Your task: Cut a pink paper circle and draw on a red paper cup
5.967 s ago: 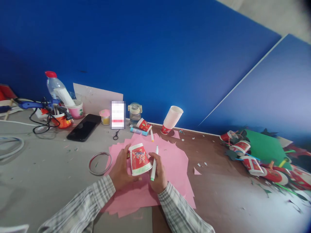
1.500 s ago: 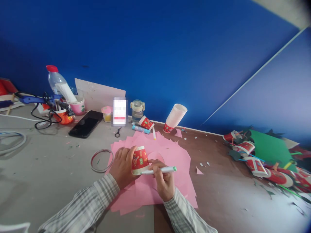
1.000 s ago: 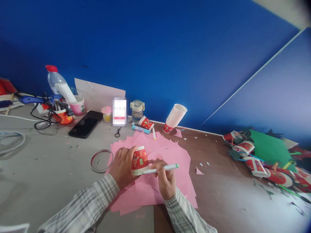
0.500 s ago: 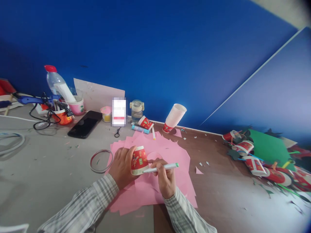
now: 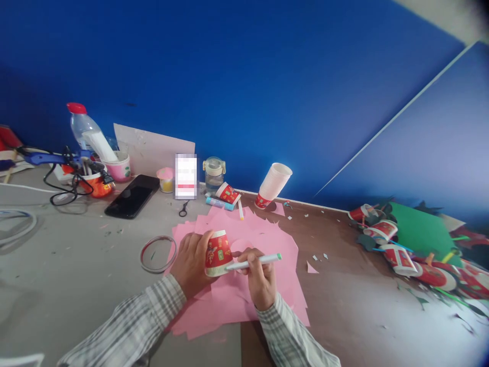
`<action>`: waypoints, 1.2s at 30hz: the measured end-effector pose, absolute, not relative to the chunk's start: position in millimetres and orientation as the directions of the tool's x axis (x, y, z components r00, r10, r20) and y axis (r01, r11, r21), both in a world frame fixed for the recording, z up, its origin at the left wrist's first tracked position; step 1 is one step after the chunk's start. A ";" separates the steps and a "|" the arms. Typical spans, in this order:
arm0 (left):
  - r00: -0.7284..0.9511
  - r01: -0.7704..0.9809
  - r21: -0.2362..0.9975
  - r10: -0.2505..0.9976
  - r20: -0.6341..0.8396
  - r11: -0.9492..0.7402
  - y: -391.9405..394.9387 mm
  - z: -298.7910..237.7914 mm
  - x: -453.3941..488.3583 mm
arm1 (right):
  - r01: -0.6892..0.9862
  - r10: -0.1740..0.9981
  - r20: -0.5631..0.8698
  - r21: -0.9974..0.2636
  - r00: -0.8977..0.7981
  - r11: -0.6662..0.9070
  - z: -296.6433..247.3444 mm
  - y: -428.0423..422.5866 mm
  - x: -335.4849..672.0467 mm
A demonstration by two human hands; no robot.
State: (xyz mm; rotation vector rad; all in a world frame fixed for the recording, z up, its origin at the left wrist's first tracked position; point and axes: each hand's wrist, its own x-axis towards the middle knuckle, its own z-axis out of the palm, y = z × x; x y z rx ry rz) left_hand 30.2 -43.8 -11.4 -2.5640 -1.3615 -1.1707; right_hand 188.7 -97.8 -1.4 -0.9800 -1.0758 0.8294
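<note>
My left hand (image 5: 192, 257) is wrapped round a red paper cup (image 5: 218, 253) with printed figures and pale bands at both ends. The cup stands with its narrow end up, over several sheets of pink paper (image 5: 267, 300). Between the fingers of my right hand (image 5: 260, 280) lies a white marker (image 5: 263, 259) with a green end at the right. Its tip meets the cup's pale lower band, at the right side. A tape roll or ring (image 5: 158, 254) rests on the grey surface left of my left hand.
Behind the pink paper are small scissors (image 5: 184, 208), a glue stick (image 5: 219, 204), a tipped cup (image 5: 228, 193) and a leaning stack of cups (image 5: 273, 184). A black phone (image 5: 132, 196) lies left. Decorated cups (image 5: 399, 260) and green paper (image 5: 422, 234) crowd the right.
The marker's tip has shifted slightly up and right along the cup's lower band. Both hands keep their hold.
</note>
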 end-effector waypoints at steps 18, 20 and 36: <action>0.364 0.677 0.369 0.725 0.584 -0.637 -40.4 -16.0 29.0 | -0.084 0.914 0.328 -0.931 0.237 0.356 -3.0 -98.7 190.3; 0.366 0.678 0.367 0.725 0.584 -0.637 -40.6 -16.7 28.8 | -0.059 0.914 0.328 -0.935 0.239 0.351 -2.5 -99.0 190.2; 0.369 0.684 0.339 0.707 0.603 -0.646 -40.8 -15.5 28.2 | 0.008 0.909 0.312 -0.947 0.277 0.322 -2.0 -100.3 187.7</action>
